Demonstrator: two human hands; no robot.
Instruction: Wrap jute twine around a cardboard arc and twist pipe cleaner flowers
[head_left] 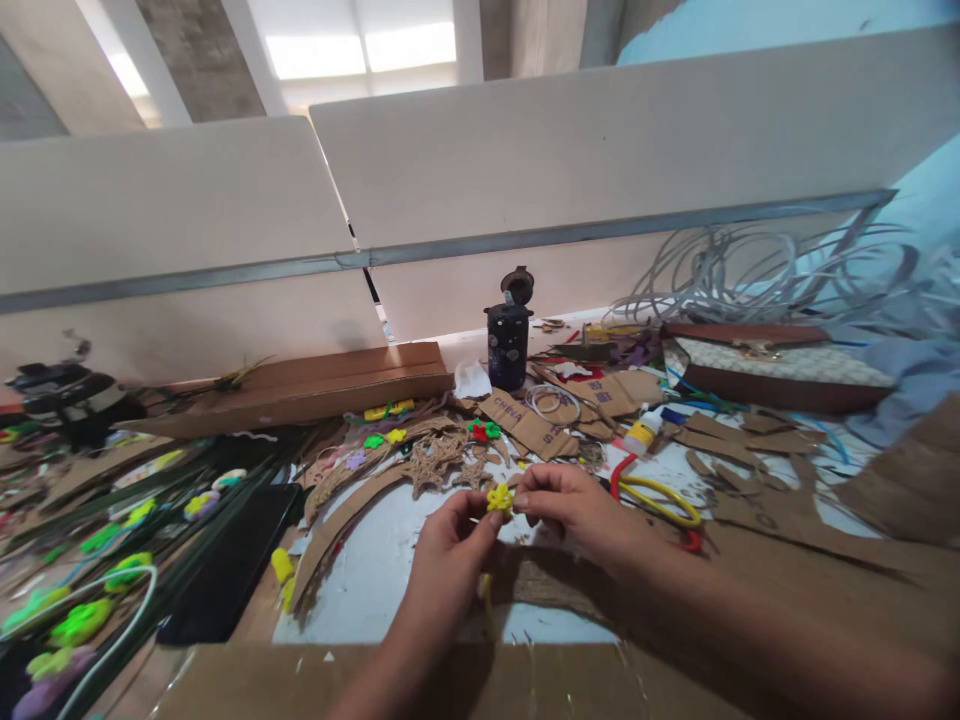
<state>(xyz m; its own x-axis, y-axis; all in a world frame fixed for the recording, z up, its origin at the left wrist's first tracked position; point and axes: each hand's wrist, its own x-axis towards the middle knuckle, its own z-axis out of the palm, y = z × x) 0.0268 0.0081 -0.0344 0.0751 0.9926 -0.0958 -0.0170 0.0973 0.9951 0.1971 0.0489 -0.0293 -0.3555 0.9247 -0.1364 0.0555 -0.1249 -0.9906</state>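
Observation:
A small yellow flower (499, 499), apparently of fuzzy pipe cleaner, is held up between my two hands over the work surface. The thumb and fingers of my left hand (459, 535) pinch it from the left. My right hand (559, 500) has its fingertips closed at the flower's right edge. A yellow strand (487, 600) hangs below my left hand. Under my wrists lies a brown cardboard strip (547, 580). Just beyond the hands are twine-wrapped stars (435, 462) and a red and green flower (482, 431).
A dark bottle (508, 345) with its lid up stands at the back. A glue bottle (643, 432), cardboard scraps (525, 420) and a handbag (780, 370) lie to the right, below coiled pale cable (735, 270). A long cardboard box (322, 388) and colourful flowers (82, 620) are on the left.

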